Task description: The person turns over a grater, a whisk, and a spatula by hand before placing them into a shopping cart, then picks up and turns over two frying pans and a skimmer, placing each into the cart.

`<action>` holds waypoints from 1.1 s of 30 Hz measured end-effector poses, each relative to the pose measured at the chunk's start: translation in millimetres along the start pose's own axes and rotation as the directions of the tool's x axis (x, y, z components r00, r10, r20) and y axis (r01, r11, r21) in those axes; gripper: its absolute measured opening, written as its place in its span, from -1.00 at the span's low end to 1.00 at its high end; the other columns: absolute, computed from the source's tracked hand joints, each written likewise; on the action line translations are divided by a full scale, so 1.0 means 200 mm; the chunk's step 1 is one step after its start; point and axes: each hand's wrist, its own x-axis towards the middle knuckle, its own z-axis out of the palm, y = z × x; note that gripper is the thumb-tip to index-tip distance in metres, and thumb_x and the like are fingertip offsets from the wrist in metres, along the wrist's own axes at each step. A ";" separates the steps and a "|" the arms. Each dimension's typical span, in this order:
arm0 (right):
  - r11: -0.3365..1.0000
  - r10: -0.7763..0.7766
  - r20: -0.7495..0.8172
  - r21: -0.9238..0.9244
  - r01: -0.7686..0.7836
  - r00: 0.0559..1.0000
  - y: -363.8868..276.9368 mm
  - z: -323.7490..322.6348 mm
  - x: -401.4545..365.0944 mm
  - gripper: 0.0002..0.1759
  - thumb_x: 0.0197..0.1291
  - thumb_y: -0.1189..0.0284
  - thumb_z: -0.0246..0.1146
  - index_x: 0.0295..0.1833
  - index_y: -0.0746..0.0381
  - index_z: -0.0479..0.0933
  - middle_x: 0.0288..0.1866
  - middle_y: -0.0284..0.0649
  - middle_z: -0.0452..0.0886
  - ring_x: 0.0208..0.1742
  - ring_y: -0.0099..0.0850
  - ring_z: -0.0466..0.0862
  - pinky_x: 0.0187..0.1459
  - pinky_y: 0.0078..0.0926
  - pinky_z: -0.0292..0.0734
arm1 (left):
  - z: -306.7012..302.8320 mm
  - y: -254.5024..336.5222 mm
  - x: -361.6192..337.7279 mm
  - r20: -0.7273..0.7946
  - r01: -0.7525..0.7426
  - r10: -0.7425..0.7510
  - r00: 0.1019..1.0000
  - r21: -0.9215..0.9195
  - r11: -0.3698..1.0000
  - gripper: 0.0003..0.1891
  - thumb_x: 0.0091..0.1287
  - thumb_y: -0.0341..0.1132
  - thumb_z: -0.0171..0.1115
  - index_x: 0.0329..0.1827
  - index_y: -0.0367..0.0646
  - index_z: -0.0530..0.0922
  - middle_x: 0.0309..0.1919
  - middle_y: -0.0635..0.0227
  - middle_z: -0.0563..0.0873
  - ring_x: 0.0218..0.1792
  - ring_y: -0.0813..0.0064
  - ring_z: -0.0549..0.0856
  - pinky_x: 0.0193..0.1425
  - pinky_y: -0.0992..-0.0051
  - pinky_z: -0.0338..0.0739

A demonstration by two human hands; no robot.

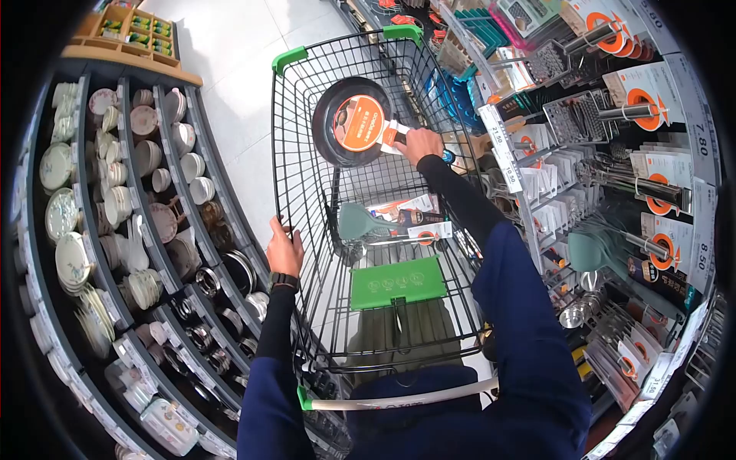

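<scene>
A black frying pan [330,126] with an orange round label is over the far part of the wire shopping cart [307,192]. My right hand [420,144] is closed around its handle. On the cart's left rim, my left hand [284,247] grips the wire edge, a dark watch on its wrist. Inside the cart lie a grey-green spatula [356,221] with a dark handle and packaging with white and orange cards. A green panel [397,282] sits near the cart's handlebar [406,400].
Shelves of bowls and plates [119,203] line the left side. At the right, a rack [529,222] holds hanging kitchen tools, including green utensils [589,251], close beside the cart. A wooden display [130,38] stands at the far left, next to the tiled floor [230,38].
</scene>
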 end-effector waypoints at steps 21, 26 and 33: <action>0.987 -0.144 -0.093 -0.080 0.136 0.985 0.06 0.08 0.13 -0.56 0.11 -0.05 0.42 -0.39 0.15 0.72 -0.41 -0.21 0.74 -0.28 -0.24 0.77 -0.23 -0.28 0.64 | 0.01 -0.01 0.01 -0.012 -0.036 0.036 0.999 0.035 0.999 -0.44 0.36 -0.40 0.29 0.35 -0.28 0.24 -0.26 0.09 0.78 -0.44 0.19 0.77 -0.35 0.25 0.60; 0.979 -0.173 -0.089 -0.121 0.161 0.981 0.04 0.11 0.18 -0.56 0.12 -0.06 0.39 -0.40 0.13 0.73 -0.40 -0.22 0.73 -0.26 -0.26 0.77 -0.23 -0.29 0.64 | 0.01 0.01 0.01 -0.020 0.006 -0.006 1.000 -0.003 1.000 -0.46 0.36 -0.38 0.27 0.35 -0.22 0.27 -0.28 0.13 0.76 -0.42 0.08 0.75 -0.32 0.13 0.59; 0.988 -0.144 -0.015 -0.068 0.142 0.990 0.03 0.03 0.18 -0.50 0.13 -0.09 0.37 -0.38 0.18 0.74 -0.40 -0.17 0.74 -0.28 -0.20 0.76 -0.21 -0.26 0.65 | 0.01 -0.01 0.02 -0.003 0.036 -0.036 0.999 -0.026 0.999 -0.48 0.37 -0.40 0.24 0.32 -0.25 0.25 -0.24 0.08 0.78 -0.38 0.01 0.76 -0.28 0.09 0.59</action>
